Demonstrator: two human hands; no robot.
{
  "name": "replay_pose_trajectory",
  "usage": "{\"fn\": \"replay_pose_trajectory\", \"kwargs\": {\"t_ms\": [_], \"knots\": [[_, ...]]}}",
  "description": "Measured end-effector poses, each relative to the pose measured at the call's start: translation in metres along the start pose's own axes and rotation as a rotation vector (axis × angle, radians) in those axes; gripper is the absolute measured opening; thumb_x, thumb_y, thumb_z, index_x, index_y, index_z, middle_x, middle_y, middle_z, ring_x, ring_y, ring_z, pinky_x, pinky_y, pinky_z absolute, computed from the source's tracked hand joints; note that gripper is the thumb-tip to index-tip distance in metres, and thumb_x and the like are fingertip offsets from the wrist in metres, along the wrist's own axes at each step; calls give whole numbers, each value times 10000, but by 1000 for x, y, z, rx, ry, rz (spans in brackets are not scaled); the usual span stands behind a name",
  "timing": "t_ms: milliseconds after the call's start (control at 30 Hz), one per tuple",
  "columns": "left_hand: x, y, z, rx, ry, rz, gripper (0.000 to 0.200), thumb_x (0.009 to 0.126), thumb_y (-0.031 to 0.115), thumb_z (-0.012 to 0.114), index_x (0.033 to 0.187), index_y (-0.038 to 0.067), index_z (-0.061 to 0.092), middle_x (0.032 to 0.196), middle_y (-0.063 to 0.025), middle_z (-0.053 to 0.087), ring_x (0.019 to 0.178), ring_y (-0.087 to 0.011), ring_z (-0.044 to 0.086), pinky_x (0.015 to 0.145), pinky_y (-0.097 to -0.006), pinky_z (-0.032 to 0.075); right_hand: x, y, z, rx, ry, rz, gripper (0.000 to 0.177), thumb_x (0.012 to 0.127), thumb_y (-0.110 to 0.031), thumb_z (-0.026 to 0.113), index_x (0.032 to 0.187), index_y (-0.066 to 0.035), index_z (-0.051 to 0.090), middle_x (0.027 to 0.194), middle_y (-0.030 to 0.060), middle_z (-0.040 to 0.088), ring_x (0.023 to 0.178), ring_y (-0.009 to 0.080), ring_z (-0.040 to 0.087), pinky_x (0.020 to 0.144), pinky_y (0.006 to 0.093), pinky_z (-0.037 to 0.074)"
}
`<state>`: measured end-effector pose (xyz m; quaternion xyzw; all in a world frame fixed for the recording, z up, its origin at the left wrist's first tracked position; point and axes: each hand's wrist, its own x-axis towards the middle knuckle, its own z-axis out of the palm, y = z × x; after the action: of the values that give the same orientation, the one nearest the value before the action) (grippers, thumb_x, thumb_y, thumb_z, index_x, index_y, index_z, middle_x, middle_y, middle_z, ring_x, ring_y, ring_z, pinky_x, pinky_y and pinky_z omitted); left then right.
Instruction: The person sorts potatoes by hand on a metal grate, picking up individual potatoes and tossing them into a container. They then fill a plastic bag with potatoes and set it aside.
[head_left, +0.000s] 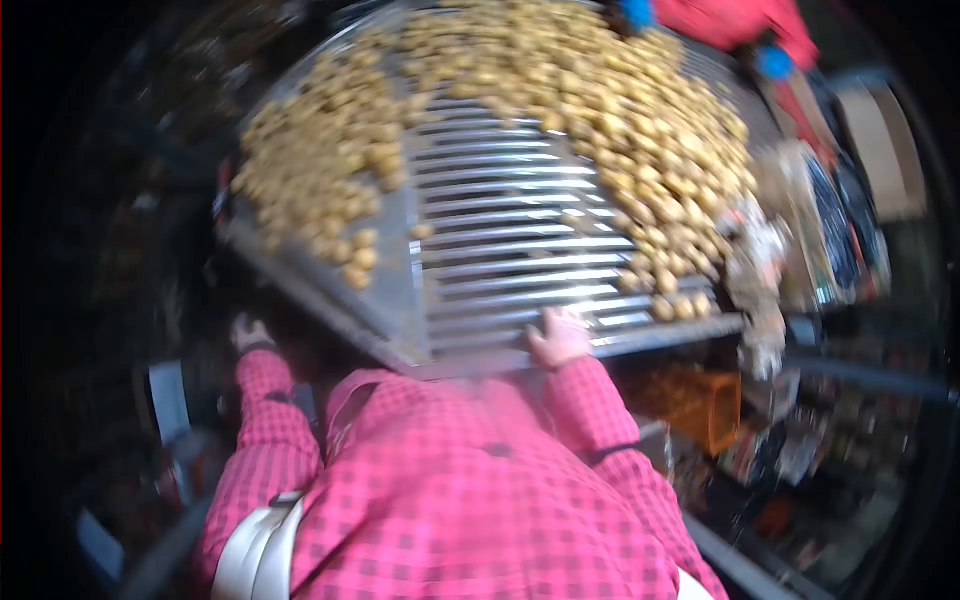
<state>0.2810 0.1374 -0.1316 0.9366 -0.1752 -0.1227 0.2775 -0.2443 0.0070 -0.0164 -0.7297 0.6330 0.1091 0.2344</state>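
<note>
Many yellowish potatoes lie on a metal sorting table. They are heaped along its back and right side, with another spread on the left plate. Shiny parallel bars form the table's middle. My right hand rests at the front edge beside the bars, with no potato seen in it; blur hides how its fingers are bent. Off the table's left front side, my left hand hangs low in the air. Its fingers look apart, with nothing visible in them, though the hand is blurred.
Across the table, at the upper right, a person in a red sleeve with blue at the cuffs reaches over the potatoes. A crumpled, dirty wrapping covers the right corner. Cardboard boxes stand to the right; an orange crate sits below the front edge.
</note>
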Motion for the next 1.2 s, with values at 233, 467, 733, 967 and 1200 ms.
{"fn": "replay_pose_trajectory", "kwargs": {"t_ms": [233, 467, 733, 967, 1200], "knots": [[-66, 158, 42, 468, -11, 356, 551, 851, 343, 573, 1338, 145, 409, 1358, -142, 396, 1266, -317, 345, 1065, -435, 262, -13, 14, 1, 56, 73, -228, 292, 791, -242, 505, 942, -17, 612, 1030, 152, 576, 1004, 312, 524, 862, 408, 452], [-51, 133, 68, 637, 49, 361, 509, 882, 382, 498, 1340, 185, 397, 1371, -109, 402, 1287, -312, 330, 1097, -461, 174, -16, 37, -8, 292, 8, -311, 329, 804, -341, 526, 994, -92, 625, 1031, 122, 600, 992, 289, 557, 872, 403, 447], [-98, 180, 40, 586, 80, 331, 499, 836, 307, 587, 1289, 143, 455, 1342, -106, 427, 1253, -299, 380, 1044, -463, 279, 3, 169, -107, 91, 392, 605, 312, 770, -265, 591, 1056, -143, 610, 1140, 101, 548, 1183, 280, 420, 954, 378, 386], [-90, 240, 107, -378, -436, 780, 418, 854, 144, 548, 1242, 9, 471, 1198, -167, 524, 1127, -270, 500, 932, -380, 415, 32, 198, -79, -25, 206, 640, 437, 736, -260, 651, 1162, -200, 577, 1229, 118, 519, 1171, 259, 470, 951, 379, 399], [-267, 324, 112, -878, -1838, -315, 490, 865, 236, 591, 1309, 134, 409, 1219, -119, 493, 1057, -266, 544, 842, -444, 497, -9, 108, -73, 1408, 419, 200, 487, 719, -103, 710, 1168, -20, 544, 1047, 100, 607, 932, 186, 581, 812, 310, 487]]}}
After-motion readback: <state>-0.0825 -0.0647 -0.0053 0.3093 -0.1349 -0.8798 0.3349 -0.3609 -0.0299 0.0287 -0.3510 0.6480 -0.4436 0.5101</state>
